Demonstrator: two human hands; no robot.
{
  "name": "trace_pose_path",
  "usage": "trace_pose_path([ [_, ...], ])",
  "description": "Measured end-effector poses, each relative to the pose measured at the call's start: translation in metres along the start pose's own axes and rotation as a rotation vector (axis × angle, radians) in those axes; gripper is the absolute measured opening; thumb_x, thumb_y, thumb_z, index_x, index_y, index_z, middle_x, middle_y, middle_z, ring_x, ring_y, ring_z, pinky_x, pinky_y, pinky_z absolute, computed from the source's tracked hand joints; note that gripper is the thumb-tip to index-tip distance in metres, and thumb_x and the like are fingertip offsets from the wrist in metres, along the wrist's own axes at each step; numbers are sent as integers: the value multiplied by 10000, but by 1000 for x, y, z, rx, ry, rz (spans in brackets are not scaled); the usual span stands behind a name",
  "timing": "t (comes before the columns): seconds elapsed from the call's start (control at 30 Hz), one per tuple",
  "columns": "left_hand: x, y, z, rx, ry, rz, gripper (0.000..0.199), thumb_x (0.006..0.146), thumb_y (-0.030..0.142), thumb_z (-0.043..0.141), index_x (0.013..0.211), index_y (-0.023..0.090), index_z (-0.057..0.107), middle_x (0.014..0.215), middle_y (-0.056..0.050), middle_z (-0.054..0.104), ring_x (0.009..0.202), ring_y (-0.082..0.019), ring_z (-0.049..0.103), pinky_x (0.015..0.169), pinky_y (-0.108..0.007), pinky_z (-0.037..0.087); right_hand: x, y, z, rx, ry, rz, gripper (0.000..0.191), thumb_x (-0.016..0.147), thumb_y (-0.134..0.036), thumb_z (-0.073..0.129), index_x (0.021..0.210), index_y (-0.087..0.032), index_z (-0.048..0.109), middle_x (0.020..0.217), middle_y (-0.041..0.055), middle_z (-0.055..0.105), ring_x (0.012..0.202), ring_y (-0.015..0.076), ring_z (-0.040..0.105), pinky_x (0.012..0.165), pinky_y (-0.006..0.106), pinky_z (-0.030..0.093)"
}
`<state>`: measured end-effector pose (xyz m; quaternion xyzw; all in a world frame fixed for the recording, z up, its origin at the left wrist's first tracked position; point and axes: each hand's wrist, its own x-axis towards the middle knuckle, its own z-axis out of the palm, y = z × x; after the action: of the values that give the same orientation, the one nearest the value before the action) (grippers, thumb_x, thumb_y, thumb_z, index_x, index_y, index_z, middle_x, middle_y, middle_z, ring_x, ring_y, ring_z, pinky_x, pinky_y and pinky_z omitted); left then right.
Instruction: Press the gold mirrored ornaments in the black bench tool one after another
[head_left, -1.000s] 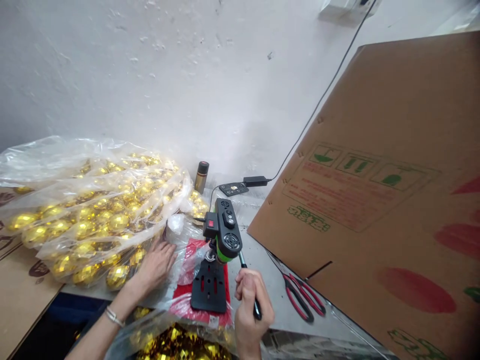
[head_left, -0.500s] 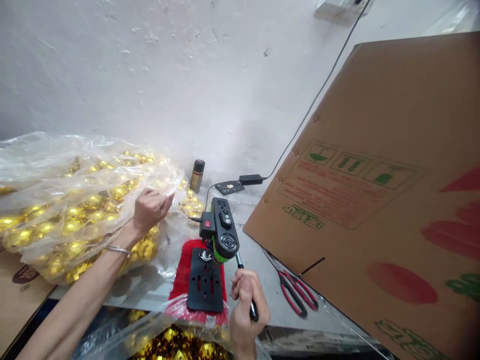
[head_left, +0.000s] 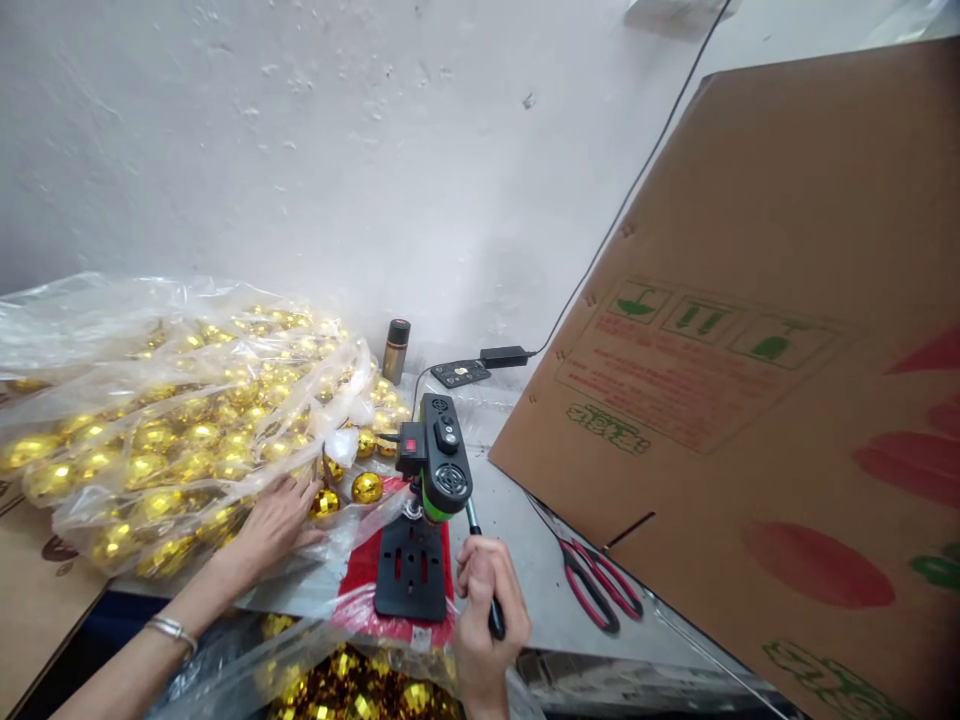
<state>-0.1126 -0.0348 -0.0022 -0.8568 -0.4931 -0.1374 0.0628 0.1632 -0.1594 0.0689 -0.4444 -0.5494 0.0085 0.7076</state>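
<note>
My right hand [head_left: 487, 600] is wrapped round the black-gripped lever handle [head_left: 472, 520] of a small black bench machine [head_left: 448, 455] with a green band. Its slotted black base plate [head_left: 410, 580] stands on a red cloth [head_left: 361, 560], with nothing lying on the plate. My left hand [head_left: 281, 520], fingers stretched out, rests on a clear plastic bag [head_left: 217, 480] of shiny gold mirror balls. Close to its fingertips is a gold ball [head_left: 325, 503] at the bag's mouth. Another gold ball [head_left: 367, 488] lies loose between the bag and the machine.
A large cardboard box [head_left: 720, 380] fills the right side. Red-and-black-handled scissors [head_left: 600, 585] lie beside it. A dark bottle [head_left: 395, 350], a black patterned slab [head_left: 459, 373] and a power adapter [head_left: 504, 356] stand along the wall. More gold balls [head_left: 360, 685] fill a bag below the table edge.
My left hand has let go of the lifted plastic and moved down to the bag's opening, its fingers spreading. Gold balls now show beside the machine. My right hand stays on the lever.
</note>
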Motion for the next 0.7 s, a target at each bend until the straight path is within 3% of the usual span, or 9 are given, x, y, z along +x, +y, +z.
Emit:
trace_pose_path([
  [0.07, -13, 11, 21, 40, 53, -74, 460, 928, 414, 677, 1326, 185, 677, 1243, -198, 781, 1195, -383, 718, 1089, -508, 517, 1, -1, -1, -6, -12, -7, 363, 1078, -149, 481, 729, -224, 549, 709, -16, 539, 639, 132, 549, 579, 254, 421],
  [0.17, -22, 20, 45, 23, 159, -127, 515, 1015, 391, 537, 1462, 148, 613, 1323, -226, 757, 1254, -397, 695, 1134, -550, 479, 1, -1, -2, -20, -20, -8, 347, 1078, -143, 478, 750, -218, 565, 725, -15, 557, 632, 126, 543, 573, 253, 405],
  [0.23, -21, 16, 52, -5, 205, -124, 531, 1055, 423, 471, 1490, 147, 597, 1327, -223, 760, 1257, -387, 702, 1153, -550, 461, 0, 0, -3, -20, -26, -11, 340, 1078, -139, 479, 759, -217, 567, 729, -16, 562, 644, 125, 554, 591, 249, 415],
  [0.37, -7, -19, 51, -22, 199, -25, 575, 1052, 559, 469, 1418, 156, 654, 1258, -209, 794, 1199, -377, 732, 1100, -510, 505, -2, 1, -3, -20, -32, 1, 340, 1079, -132, 472, 760, -219, 553, 747, -18, 577, 638, 116, 554, 584, 238, 414],
  [0.5, -1, -51, 43, -35, 164, 62, 578, 1045, 611, 432, 1366, 198, 677, 1312, -174, 789, 1216, -344, 722, 1044, -445, 535, -4, 0, -3, -27, -24, 7, 333, 1081, -143, 478, 765, -220, 555, 752, -21, 585, 634, 111, 554, 586, 232, 420],
  [0.6, -7, -46, 41, -59, 210, 105, 502, 1074, 517, 406, 1363, 211, 679, 1284, -148, 803, 1194, -311, 733, 1071, -442, 520, -4, 0, -3, -21, -28, 12, 348, 1086, -156, 480, 751, -216, 556, 749, -16, 587, 641, 113, 566, 593, 230, 429],
  [0.7, -9, -15, 39, -109, 313, 113, 418, 1101, 331, 371, 1349, 202, 682, 1224, -143, 816, 1132, -279, 755, 1031, -429, 542, -6, 1, -1, -10, -9, 31, 334, 1089, -173, 488, 766, -215, 562, 746, -17, 580, 607, 107, 548, 556, 228, 415],
])
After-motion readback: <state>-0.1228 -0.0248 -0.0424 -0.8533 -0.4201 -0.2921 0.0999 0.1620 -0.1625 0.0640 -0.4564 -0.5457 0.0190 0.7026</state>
